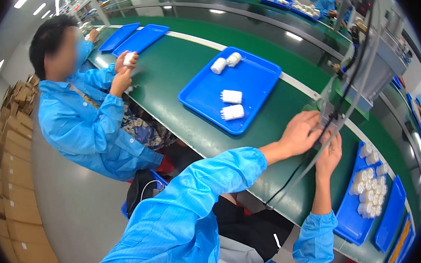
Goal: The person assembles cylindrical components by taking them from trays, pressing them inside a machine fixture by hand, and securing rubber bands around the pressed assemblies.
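Wearer's own: one left hand (pixel 297 132) and one right hand (pixel 329 154) were counted. Machine (pixel 383 56): one stood. White pieces (pixel 231 96): four lay in the middle tray (pixel 248 77), one was in the near co-worker's (pixel 80 116) grip, and well over ten, too crowded for exact counting, lay in the right-hand tray (pixel 350 225). Trays, near bench (pixel 168 71): six were present. Orange strip (pixel 400 243): one lay. Near co-worker: one sat. Cartons (pixel 25 196): too many showed.

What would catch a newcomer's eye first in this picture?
Probably the bright blue tray near the centre, with four white cylindrical pieces spread out on it. Next, right of centre, the person's left grip and right grip come close together at a metal fixture; what they hold is hidden. At left, a co-worker in blue holds a small white piece.
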Demonstrator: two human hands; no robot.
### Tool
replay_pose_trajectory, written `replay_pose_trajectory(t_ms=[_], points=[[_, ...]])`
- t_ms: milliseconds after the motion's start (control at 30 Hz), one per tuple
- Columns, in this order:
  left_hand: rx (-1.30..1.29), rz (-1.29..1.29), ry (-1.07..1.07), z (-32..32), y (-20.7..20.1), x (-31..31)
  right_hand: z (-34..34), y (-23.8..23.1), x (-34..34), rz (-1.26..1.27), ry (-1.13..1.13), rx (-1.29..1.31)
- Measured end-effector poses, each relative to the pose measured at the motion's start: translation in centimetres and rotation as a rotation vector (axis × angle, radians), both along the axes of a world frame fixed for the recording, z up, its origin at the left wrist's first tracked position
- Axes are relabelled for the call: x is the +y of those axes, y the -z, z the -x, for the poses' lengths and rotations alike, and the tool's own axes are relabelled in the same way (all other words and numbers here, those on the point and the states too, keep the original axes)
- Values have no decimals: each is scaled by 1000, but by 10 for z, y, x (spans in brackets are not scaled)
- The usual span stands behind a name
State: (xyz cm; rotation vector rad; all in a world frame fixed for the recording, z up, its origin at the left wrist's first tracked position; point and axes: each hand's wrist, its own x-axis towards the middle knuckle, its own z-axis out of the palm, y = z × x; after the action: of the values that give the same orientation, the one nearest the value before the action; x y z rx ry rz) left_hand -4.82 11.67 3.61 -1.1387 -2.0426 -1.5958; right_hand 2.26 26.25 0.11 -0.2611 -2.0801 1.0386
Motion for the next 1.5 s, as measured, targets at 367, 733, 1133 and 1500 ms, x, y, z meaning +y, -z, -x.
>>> replay_pose_trajectory(t_ms=[367, 733, 1133, 1500], points=[[18, 21, -3, 4, 8, -3, -4, -19, -19, -66, -25, 79], [-32, 6, 67, -21, -14, -42, -33, -46, -45, -5, -204, 101], [-149, 225, 58, -62, 13, -70, -71, -13, -63, -90, -277, -171], [-145, 198, -105, -40, -4, -94, -92, -19, -58, -40, -318, -122]])
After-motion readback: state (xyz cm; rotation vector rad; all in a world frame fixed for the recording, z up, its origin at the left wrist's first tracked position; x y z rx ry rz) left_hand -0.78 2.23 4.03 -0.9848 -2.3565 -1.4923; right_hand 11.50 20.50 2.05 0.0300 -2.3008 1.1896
